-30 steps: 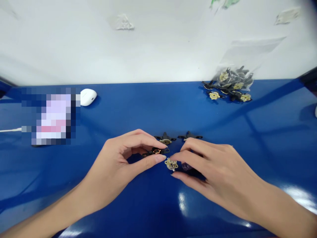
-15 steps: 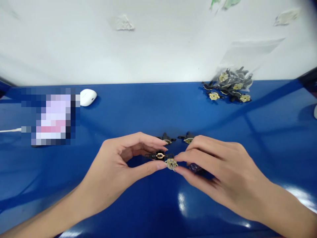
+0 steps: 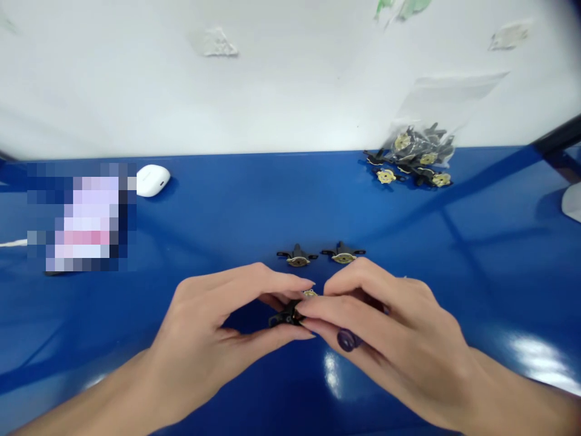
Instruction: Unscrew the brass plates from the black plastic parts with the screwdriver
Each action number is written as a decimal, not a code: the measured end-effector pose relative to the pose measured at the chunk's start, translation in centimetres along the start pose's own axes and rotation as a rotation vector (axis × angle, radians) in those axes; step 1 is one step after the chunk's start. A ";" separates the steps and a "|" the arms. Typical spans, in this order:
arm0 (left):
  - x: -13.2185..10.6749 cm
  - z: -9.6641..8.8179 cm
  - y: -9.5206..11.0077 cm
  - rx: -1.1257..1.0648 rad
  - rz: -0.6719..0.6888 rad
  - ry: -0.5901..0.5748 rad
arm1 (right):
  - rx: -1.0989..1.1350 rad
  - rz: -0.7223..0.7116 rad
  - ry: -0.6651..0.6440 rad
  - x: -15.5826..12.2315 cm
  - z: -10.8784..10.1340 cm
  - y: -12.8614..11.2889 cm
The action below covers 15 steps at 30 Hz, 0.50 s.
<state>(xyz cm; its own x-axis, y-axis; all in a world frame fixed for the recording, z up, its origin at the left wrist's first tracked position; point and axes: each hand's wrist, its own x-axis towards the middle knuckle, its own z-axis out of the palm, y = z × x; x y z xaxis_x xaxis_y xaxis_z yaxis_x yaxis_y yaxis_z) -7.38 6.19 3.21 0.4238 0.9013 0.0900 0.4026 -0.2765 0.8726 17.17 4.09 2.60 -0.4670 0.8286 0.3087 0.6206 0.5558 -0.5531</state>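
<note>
My left hand (image 3: 213,321) and my right hand (image 3: 385,327) meet at the middle of the blue table, fingertips almost touching. The left fingers pinch a black winged bracket (image 3: 285,315). My right fingers close on a small brass disc (image 3: 310,293), mostly hidden behind them and pressed against the bracket. A dark purple ring (image 3: 347,340) shows on my right hand. Just beyond my fingertips, two black brackets with brass centres (image 3: 298,258) (image 3: 343,255) lie on the blue table (image 3: 254,206).
Back right, a clear plastic bag (image 3: 422,145) holds similar parts, with several more loose beside it. A white earbud case (image 3: 152,180) and a pixelated object (image 3: 82,221) lie at the left. A white wall (image 3: 290,72) rises behind the table.
My hands have drawn together, and the black bracket and brass disc, separate before, now meet between my fingers. The view has shifted slightly.
</note>
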 end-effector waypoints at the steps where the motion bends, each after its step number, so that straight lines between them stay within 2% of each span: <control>1: -0.1 0.0 0.0 0.016 0.018 0.000 | 0.021 0.032 -0.012 0.1 -0.1 -0.1; 4: -0.4 0.1 0.0 0.044 0.041 0.005 | 0.054 0.073 -0.018 0.2 -0.3 -0.1; 8: -0.6 0.1 0.1 0.044 0.052 0.001 | 0.072 0.061 -0.050 0.1 -0.4 0.2; 12: -0.8 0.1 -0.1 0.066 0.075 0.015 | 0.125 0.115 -0.067 -0.3 0.2 0.1; 15: -0.9 0.1 -0.3 0.109 0.102 0.023 | 0.092 0.097 -0.067 -0.7 0.7 0.0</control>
<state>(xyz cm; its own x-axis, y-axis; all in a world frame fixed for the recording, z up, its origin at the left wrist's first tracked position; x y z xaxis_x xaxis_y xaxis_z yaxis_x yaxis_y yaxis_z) -7.86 5.41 2.80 0.4483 0.8740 0.1875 0.4449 -0.4001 0.8013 17.08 3.51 1.85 -0.4505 0.8702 0.1996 0.6060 0.4622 -0.6474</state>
